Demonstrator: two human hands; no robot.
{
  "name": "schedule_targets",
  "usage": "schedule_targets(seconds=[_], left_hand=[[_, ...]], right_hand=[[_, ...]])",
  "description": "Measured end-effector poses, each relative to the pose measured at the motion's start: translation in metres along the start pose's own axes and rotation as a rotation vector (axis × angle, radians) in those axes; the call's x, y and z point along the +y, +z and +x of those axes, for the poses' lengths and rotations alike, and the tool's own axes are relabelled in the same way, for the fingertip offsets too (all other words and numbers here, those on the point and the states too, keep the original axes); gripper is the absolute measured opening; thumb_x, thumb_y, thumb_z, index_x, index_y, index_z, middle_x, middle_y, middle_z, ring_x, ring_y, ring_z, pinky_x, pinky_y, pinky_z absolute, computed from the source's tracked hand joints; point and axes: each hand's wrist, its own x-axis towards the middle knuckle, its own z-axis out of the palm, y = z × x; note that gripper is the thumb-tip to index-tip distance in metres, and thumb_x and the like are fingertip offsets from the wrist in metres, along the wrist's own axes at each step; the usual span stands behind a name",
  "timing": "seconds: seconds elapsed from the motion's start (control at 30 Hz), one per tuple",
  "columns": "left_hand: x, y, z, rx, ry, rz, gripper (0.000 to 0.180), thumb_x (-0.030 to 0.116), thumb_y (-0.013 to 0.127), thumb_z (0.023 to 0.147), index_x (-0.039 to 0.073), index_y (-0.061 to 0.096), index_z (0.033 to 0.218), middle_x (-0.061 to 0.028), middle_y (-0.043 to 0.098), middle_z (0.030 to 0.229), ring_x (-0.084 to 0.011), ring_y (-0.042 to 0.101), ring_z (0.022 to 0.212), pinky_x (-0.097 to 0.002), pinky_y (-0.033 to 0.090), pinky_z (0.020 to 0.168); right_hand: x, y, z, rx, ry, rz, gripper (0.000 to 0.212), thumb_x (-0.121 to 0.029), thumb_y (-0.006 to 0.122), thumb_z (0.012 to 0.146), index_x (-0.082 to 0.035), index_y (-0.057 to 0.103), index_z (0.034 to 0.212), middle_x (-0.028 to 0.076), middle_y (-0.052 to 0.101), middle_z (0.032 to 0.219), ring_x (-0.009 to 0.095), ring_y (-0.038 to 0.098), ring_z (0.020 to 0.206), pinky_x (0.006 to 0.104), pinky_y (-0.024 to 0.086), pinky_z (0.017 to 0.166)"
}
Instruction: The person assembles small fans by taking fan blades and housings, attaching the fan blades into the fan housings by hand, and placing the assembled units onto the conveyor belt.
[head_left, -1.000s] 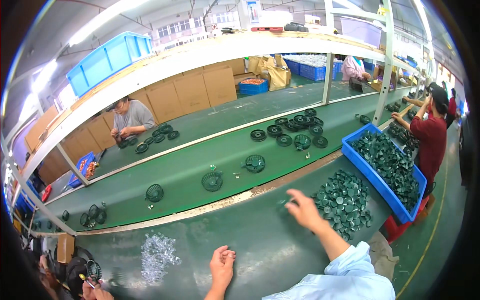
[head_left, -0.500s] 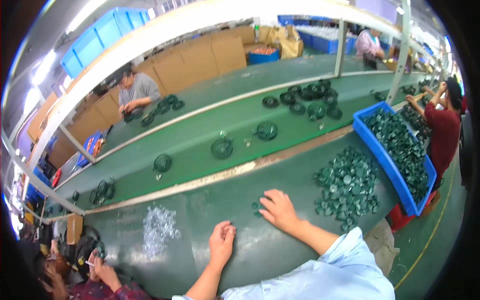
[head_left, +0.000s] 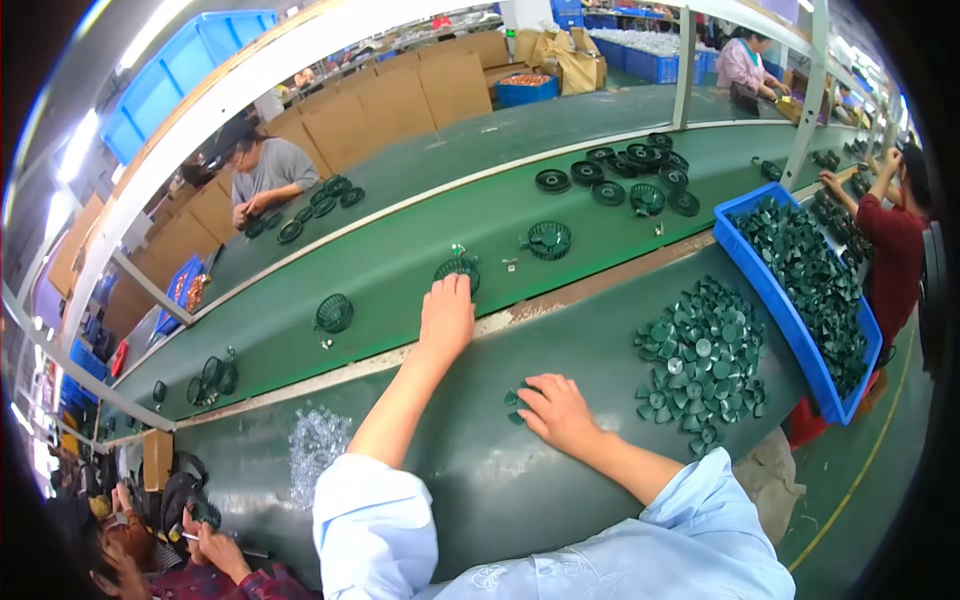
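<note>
My left hand (head_left: 447,318) reaches across the table edge to the green belt, its fingers closed on the near rim of a round dark green fan cage (head_left: 459,268). The fingertips are partly hidden against the cage. On the table my right hand (head_left: 562,412) lies low, fingers bent, with a small green fan blade (head_left: 514,404) at its fingertips. A heap of similar fan blades (head_left: 702,362) lies to the right of that hand. More cages sit along the belt, one (head_left: 548,240) to the right and another (head_left: 334,313) to the left.
A blue crate (head_left: 752,270) full of green fan blades stands at the table's right end. Small clear pieces (head_left: 318,455) lie in a pile at left. Round black parts (head_left: 608,192) cluster on the far belt. Co-workers sit across, at lower left and at right.
My left hand has moved from the table up and forward to the fan cage on the belt. My right hand stays nearly in place by the fan blade.
</note>
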Motion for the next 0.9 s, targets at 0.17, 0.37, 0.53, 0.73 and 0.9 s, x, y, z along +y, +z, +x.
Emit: schedule_targets(seconds=[0.17, 0.37, 0.53, 0.73, 0.9], left_hand=[[-0.017, 0.051, 0.021, -0.032, -0.034, 0.171, 0.03, 0.007, 0.06, 0.078, 0.002, 0.057, 0.108, -0.013, 0.062, 0.096, -0.0305, 0.059, 0.092, -0.0438, 0.046, 0.08], [0.043, -0.017, -0.018, -0.052, -0.05, 0.146, 0.03, 0.005, 0.062, 0.076, 0.002, 0.056, 0.105, -0.013, 0.061, 0.088, -0.0315, 0.061, 0.085, -0.0433, 0.049, 0.071], [0.104, -0.097, -0.118, -0.271, -0.184, -0.1, 0.026, 0.017, 0.063, 0.085, 0.005, 0.059, 0.108, -0.0145, 0.061, 0.093, -0.0332, 0.064, 0.086, -0.0475, 0.053, 0.068], [0.111, -0.08, -0.19, -0.303, -0.162, -0.369, 0.024, 0.018, 0.061, 0.088, 0.007, 0.062, 0.11, -0.0127, 0.064, 0.097, -0.0324, 0.065, 0.093, -0.0431, 0.053, 0.077], [0.081, -0.095, -0.173, -0.122, -0.178, -0.232, 0.025, 0.013, 0.061, 0.085, 0.007, 0.063, 0.109, -0.0117, 0.062, 0.105, -0.0321, 0.058, 0.101, -0.0409, 0.05, 0.084]], right_hand=[[-0.003, -0.001, 0.004, -0.011, 0.015, 0.018, 0.036, -0.017, 0.073, 0.078, -0.006, 0.062, 0.11, 0.013, 0.057, 0.117, 0.031, 0.053, 0.111, 0.0428, 0.044, 0.087], [0.0, -0.002, 0.002, -0.011, 0.032, 0.03, 0.035, -0.017, 0.072, 0.078, -0.007, 0.063, 0.111, 0.013, 0.057, 0.117, 0.031, 0.053, 0.111, 0.0428, 0.043, 0.087], [0.0, 0.002, -0.003, 0.008, 0.029, 0.043, 0.034, -0.017, 0.072, 0.078, -0.007, 0.064, 0.11, 0.013, 0.057, 0.116, 0.031, 0.053, 0.11, 0.0433, 0.043, 0.087], [-0.005, -0.001, 0.001, -0.008, -0.036, 0.002, 0.033, -0.016, 0.072, 0.076, -0.008, 0.064, 0.107, 0.013, 0.058, 0.114, 0.032, 0.053, 0.108, 0.0435, 0.044, 0.086], [-0.018, -0.021, 0.009, -0.126, 0.052, -0.158, 0.027, -0.013, 0.071, 0.078, -0.006, 0.065, 0.103, 0.013, 0.057, 0.103, 0.032, 0.054, 0.099, 0.0426, 0.047, 0.08]])
